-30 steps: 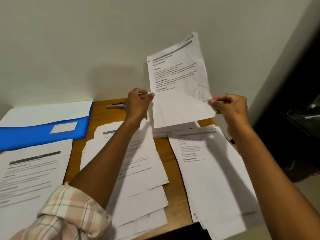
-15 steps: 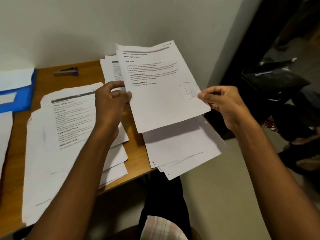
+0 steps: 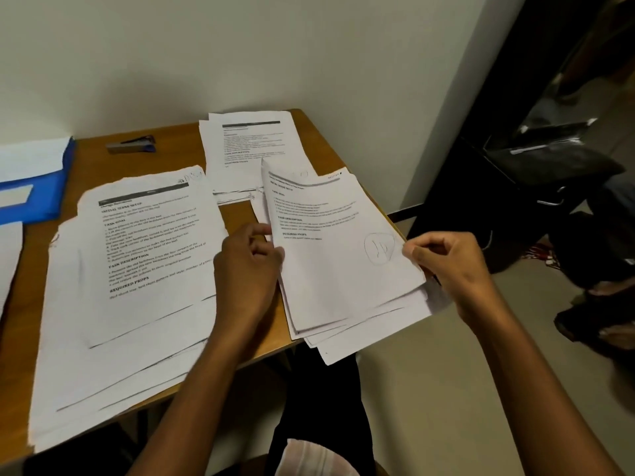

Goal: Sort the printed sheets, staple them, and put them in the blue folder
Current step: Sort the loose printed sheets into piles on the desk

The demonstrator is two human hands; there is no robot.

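A printed sheet (image 3: pixel 330 242) with a circled pen mark lies on the right-hand pile (image 3: pixel 374 324) at the table's right edge. My left hand (image 3: pixel 249 266) pinches its left edge. My right hand (image 3: pixel 443 259) pinches its right edge. A larger pile of sheets (image 3: pixel 137 269) covers the table's middle. A third pile (image 3: pixel 247 149) sits at the back by the wall. The stapler (image 3: pixel 130 145) lies at the back, left of that pile. The blue folder (image 3: pixel 44 187), with white paper on it, shows at the far left.
The wooden table (image 3: pixel 161 156) stands in a wall corner; the right-hand pile overhangs its right and front edges. Black bags (image 3: pixel 536 173) and someone's sandalled feet (image 3: pixel 598 314) are on the floor to the right.
The sheet that both hands held up in the air has come down onto the right-hand pile. The view has swung right and down.
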